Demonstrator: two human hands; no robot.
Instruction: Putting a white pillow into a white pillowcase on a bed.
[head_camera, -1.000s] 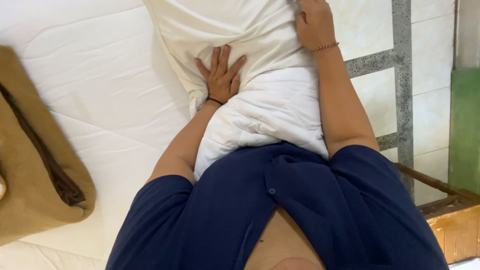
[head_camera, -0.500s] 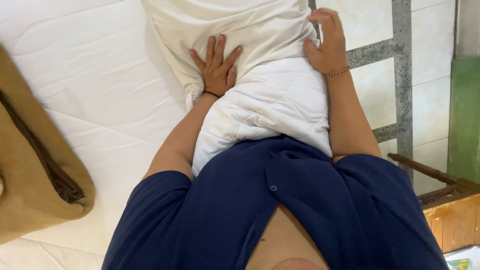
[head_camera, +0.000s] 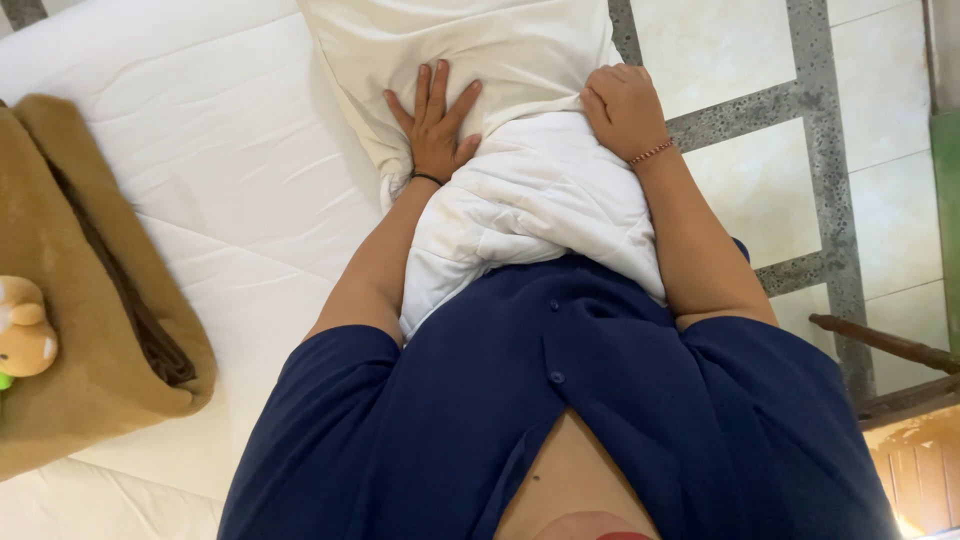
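Nearest the camera is the person's dark blue buttoned shirt (head_camera: 600, 400), and pressed against its front is the lower end of a white quilted pillow (head_camera: 540, 200), which runs from the person's body out over the edge of the bed. Both forearms reach forward along the pillow's sides. The left hand (head_camera: 435, 125) lies flat with fingers spread on the cream pillowcase (head_camera: 470, 50), right at the case's open edge where the bare pillow comes out; its grip is released, palm down, grasping nothing. The right hand (head_camera: 622, 105) is on the pillow's other side at the same edge, its grip clenched on the pillowcase fabric, knuckles up. The case covers the far part of the pillow, while the near part is uncovered. To the left lies the white mattress (head_camera: 200, 170), carrying a folded tan blanket (head_camera: 90, 330) with a small plush toy (head_camera: 25, 335) on it. To the right is a tiled floor (head_camera: 760, 60).
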